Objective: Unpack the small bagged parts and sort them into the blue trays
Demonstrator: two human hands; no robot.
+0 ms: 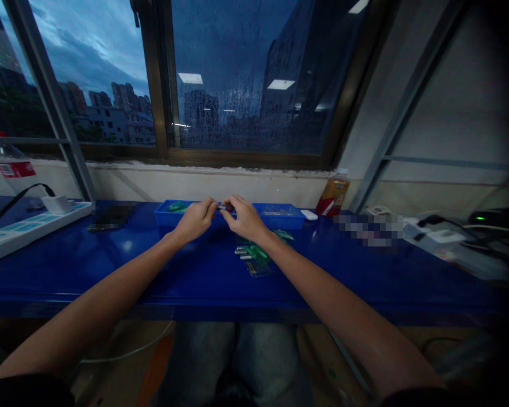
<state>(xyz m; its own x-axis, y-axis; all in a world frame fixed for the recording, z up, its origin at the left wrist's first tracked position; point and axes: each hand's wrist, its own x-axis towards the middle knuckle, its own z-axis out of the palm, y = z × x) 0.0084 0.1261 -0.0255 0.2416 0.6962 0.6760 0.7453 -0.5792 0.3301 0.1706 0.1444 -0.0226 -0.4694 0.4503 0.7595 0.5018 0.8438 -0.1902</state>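
Observation:
My left hand (197,219) and my right hand (245,217) meet over the blue trays, fingertips pinched close together. Between them is a small, slim silvery piece (221,207), its left end in my left fingers. A dark reddish-brown bit shows at my right fingertips; it is too small to name. Below my right hand, several silver metal tubes (242,252) lie on the blue table beside crumpled green packets (258,254) and a small clear packet (258,269). My right wrist partly hides this pile.
A blue tray (163,215) with green contents stands behind my left hand, another blue tray (297,221) behind my right. Further out are a drink bottle (333,195), a white power strip (34,229), a cola bottle (14,169) and cables at right. The window wall bounds the back.

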